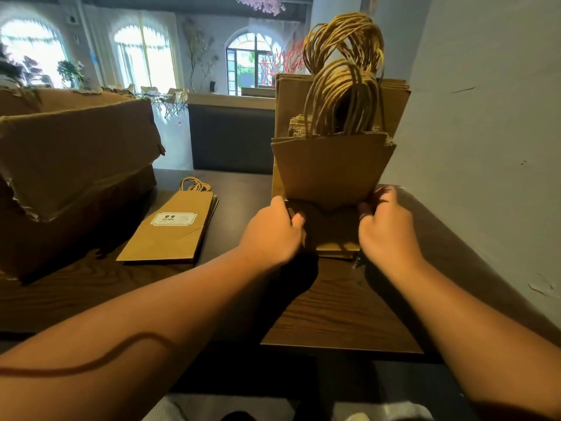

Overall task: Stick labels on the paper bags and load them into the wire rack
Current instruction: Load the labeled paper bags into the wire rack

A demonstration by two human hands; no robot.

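Both hands work the front of the standing row of brown kraft paper bags (332, 168), steadying it upright where the wire rack is barely visible. The left hand (271, 233) pinches the lower bag edge; the right hand (385, 226) curls its fingers (365, 209) round the other side. A labelled flat brown bag (173, 226) waits on the dark wood counter (334, 314), near a torn cardboard box (73, 165). The wall crowds the right; open counter lies nearer the person.

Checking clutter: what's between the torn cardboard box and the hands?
Head view: a flat brown paper bag with a white label, lying on the dark wooden table, between the cardboard box and the left hand.
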